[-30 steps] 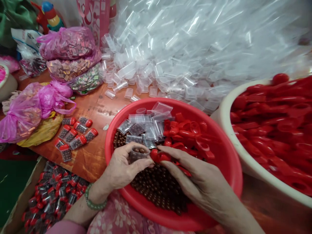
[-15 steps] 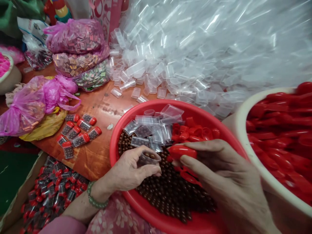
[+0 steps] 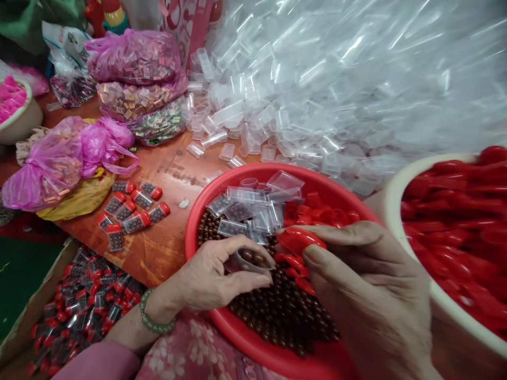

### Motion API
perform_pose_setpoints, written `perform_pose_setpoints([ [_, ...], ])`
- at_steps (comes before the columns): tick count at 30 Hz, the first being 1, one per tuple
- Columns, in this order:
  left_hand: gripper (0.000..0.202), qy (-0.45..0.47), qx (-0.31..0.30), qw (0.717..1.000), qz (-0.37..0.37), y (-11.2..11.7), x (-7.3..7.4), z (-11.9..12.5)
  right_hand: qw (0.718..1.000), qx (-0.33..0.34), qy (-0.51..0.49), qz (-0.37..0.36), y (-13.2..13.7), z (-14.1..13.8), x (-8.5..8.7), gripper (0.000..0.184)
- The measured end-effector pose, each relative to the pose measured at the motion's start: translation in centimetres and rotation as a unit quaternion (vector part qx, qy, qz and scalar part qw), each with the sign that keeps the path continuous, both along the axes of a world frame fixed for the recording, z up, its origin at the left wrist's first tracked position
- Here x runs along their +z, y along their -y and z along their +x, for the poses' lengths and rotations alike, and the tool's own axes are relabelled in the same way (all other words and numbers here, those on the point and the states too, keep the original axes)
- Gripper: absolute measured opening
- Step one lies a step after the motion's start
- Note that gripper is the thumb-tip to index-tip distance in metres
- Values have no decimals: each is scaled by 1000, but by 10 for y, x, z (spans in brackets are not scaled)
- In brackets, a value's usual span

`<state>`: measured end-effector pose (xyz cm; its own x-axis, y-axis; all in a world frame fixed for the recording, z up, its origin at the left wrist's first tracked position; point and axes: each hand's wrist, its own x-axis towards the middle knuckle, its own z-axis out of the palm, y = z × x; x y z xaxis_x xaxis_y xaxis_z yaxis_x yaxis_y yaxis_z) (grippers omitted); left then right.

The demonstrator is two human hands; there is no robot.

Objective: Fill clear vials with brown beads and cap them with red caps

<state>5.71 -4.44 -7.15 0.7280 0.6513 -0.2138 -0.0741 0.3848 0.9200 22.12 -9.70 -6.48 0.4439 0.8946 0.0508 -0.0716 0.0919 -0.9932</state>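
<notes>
My left hand [image 3: 216, 272] is closed around a clear plastic container [image 3: 251, 259] with brown balls inside, its open mouth turned toward my right hand. Between the thumb and fingers of my right hand [image 3: 368, 279] is a glossy red cap [image 3: 303, 240], close to the container's mouth but apart from it. Both hands are above a red basin [image 3: 198, 221]. In the basin lie many brown balls [image 3: 273, 309], several clear containers [image 3: 245, 195] and loose red caps [image 3: 312, 214].
Capped containers [image 3: 137, 221] lie on the orange-brown table [image 3: 174, 200]; more fill a cardboard box [image 3: 85, 306] at lower left. A heap of clear containers [image 3: 317, 95] covers the back. A cream tub [image 3: 396, 211] of red caps stands right. Pink bags [image 3: 137, 58] sit back left.
My left hand with the container and my right hand with the red cap have shifted slightly right. The whole view has shifted a little as well.
</notes>
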Motion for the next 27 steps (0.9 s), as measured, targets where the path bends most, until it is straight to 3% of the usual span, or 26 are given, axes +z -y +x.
perform_pose_setpoints([
  [7, 14, 10, -1, 1000, -14, 1, -7, -1, 998, 26, 42, 25, 5, -5, -1, 14],
  [14, 35, 16, -10, 996, -93, 4, -10, -2, 980, 75, 170, 70, 3, -9, 5, 22],
  [21, 36, 33, -10, 995, -98, 1, -14, -1, 941, 148, 279, 121, 2, -2, -3, 34],
  [27, 12, 12, -42, 997, -65, 0, -14, 0, 871, 212, 435, 79, 9, 25, 17, 16],
])
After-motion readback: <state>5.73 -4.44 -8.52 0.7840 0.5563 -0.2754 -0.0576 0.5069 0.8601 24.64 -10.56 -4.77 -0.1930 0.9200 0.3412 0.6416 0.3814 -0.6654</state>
